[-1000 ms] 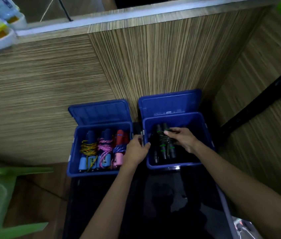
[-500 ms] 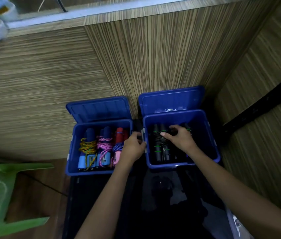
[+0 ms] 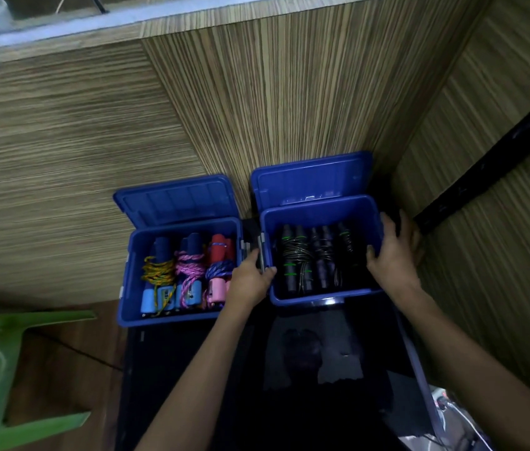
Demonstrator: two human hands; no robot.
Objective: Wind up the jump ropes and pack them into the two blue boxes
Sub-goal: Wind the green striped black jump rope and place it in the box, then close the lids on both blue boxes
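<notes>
Both hands hold the right-hand blue plastic box (image 3: 322,209) by its side walls, probably to steady or square it now that its load is in: the left hand (image 3: 250,281) has fingers curled over the left rim, while the right hand (image 3: 393,255) wraps the right rim, thumb inside. The black-handled wound jump ropes (image 3: 309,258) lie side by side in it. The left-hand blue plastic box (image 3: 130,288) holds 3 colourful wound rope bundles (image 3: 185,271), and both hinged lids stand open against the wood-grain wall (image 3: 289,92).

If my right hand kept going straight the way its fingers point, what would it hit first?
Probably the wood-grain wall behind the right blue box; the right hand already rests on the box's right rim, though depth is unclear.
</notes>
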